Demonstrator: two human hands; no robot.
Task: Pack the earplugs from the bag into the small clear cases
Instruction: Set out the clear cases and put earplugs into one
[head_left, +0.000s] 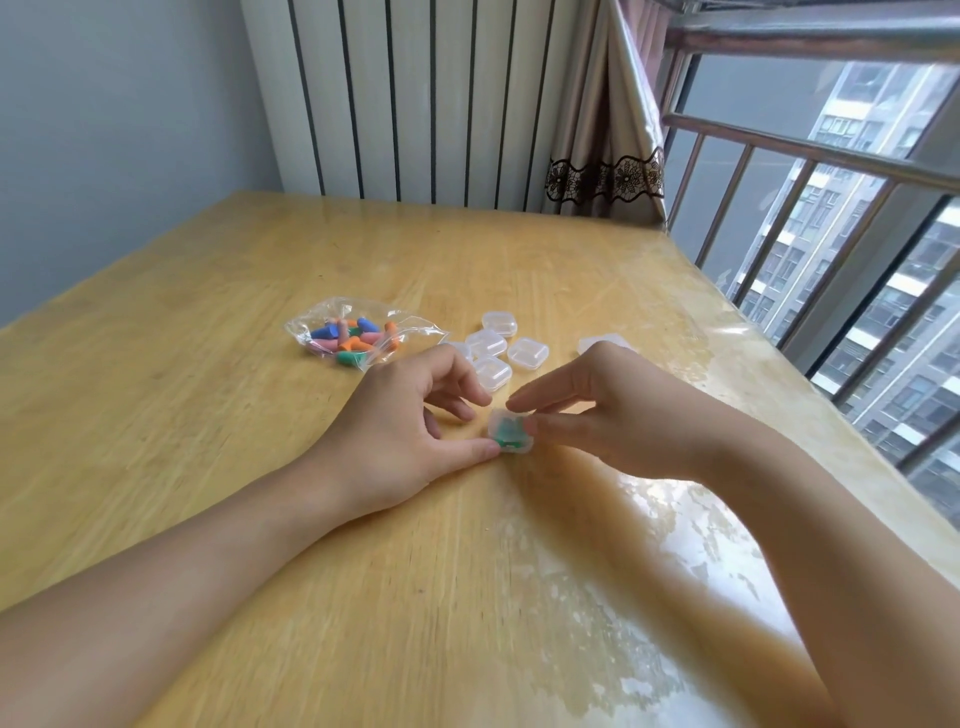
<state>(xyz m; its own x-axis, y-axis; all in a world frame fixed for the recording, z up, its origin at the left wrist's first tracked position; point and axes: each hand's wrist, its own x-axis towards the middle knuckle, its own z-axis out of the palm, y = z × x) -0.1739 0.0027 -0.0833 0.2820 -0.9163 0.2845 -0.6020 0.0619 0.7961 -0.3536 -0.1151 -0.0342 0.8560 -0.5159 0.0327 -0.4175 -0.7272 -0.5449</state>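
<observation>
The little clear case sat on the tabletop between the person's two hands, with something green, an earplug or a pair of them by the look of it, showing through its plastic. To my eye it was a featherweight thing: thin, stiff, smooth plastic that would skate across the glossy wood at a nudge and would likely spring open if its lid were not pressed home. The sensible place to take it seemed to be by its opposite edges, low down, with a finger kept over the lid.

The right hand had it in just that way. Its forefinger lay across the far top edge and its thumb came in against the near right side, the two only narrowly apart with the case pinched between them. The remaining fingers were curled behind.

The left hand was looser. Its thumb stretched flat along the wood with the tip touching the case's near left corner, steadying it; its other fingers hung half-curled above the tabletop, holding nothing that I could make out.

Beyond the hands lay the clear bag, open and crumpled, with blue, pink, orange and green earplugs inside. They looked soft and squashy, so they would stand a firm pinch. Just right of the bag was a cluster of empty cases, and one more lay apart behind the right hand.
</observation>
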